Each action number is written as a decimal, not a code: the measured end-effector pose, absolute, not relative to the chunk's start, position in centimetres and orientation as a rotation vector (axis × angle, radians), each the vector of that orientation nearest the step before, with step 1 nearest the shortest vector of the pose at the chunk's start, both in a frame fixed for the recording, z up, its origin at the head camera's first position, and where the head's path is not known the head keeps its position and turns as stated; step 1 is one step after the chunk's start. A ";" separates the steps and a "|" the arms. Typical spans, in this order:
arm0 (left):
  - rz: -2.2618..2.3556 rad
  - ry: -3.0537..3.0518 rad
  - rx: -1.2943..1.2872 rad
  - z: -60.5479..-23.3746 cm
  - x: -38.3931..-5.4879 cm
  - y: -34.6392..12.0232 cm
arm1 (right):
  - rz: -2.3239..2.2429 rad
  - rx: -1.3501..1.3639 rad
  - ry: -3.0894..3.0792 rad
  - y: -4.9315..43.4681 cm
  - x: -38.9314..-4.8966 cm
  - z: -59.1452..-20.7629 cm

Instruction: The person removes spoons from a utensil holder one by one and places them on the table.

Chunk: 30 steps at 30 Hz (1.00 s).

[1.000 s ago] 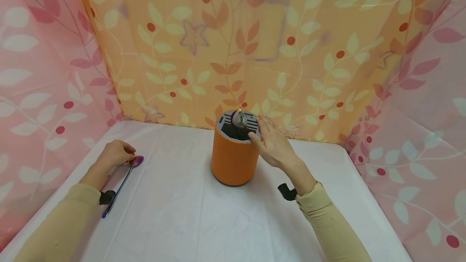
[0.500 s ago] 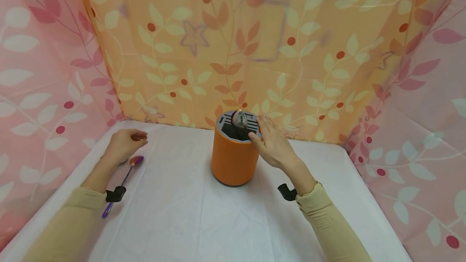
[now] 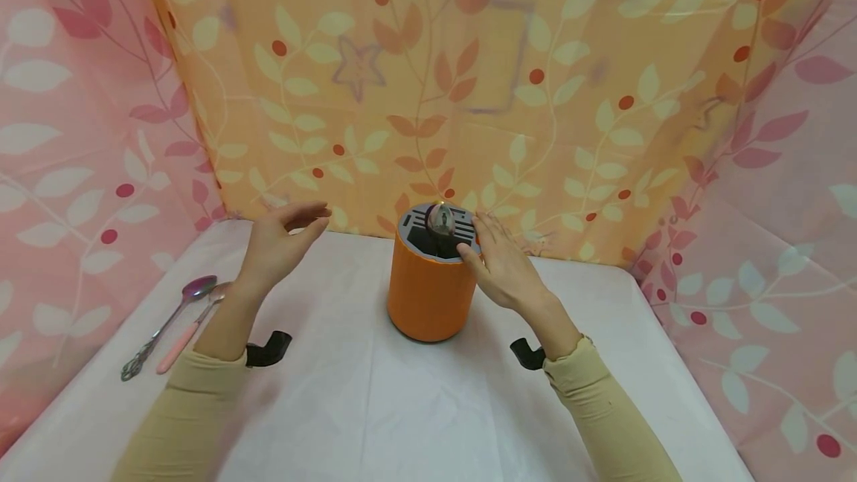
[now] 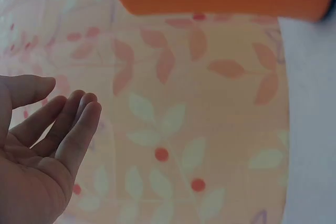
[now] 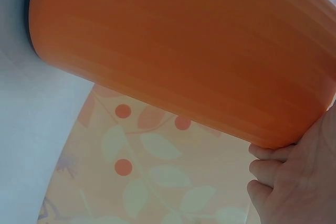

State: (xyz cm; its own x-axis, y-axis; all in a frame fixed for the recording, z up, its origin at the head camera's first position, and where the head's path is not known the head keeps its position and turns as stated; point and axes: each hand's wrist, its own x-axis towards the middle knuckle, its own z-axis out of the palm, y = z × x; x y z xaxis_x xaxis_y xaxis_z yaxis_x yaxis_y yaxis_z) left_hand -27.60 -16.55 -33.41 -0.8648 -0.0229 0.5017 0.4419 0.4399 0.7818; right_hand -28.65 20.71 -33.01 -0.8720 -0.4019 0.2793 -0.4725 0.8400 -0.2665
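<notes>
Orange holder (image 3: 431, 296): mid-table. Right hand (image 3: 504, 266): fingers extended against its right rim, apparently steadying. Left hand (image 3: 276, 245): empty, thumb apart. Ornate spoon (image 3: 198, 288), pink-handled spoon (image 3: 177, 347): left. Next move: likely needs holder steady.

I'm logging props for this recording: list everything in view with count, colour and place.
Table: 1, white-covered, foreground
Holder: 1, orange, mid-table
Slotted top: 1, grey and black, on the holder
Utensil: 1, silvery, upright in the slotted top, kind unclear
Ornate spoon: 1, silver and purplish, table's left side
Pink-handled spoon: 1, pink and coppery, right of the ornate spoon
Back cloth: 1, yellow-orange, behind the table
Side cloths: 2, pink, left and right
Sleeves: 2, khaki, one per arm
Wrist devices: 2, black, at the wrists
Left hand: 1, bare, left of the holder
Right hand: 1, bare, against the holder's right side
</notes>
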 end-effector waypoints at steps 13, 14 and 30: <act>-1.621 -2.102 -0.628 -32.6 -26.8 -7.5 | 0.485 0.677 -2.796 20.7 -28.7 -33.1; -1.609 -2.097 -0.646 -32.5 -26.9 -7.0 | 0.486 0.673 -2.798 20.7 -28.7 -33.1; -1.313 -2.221 -0.708 -31.7 -28.8 -2.2 | 0.491 0.667 -2.800 20.7 -28.9 -33.1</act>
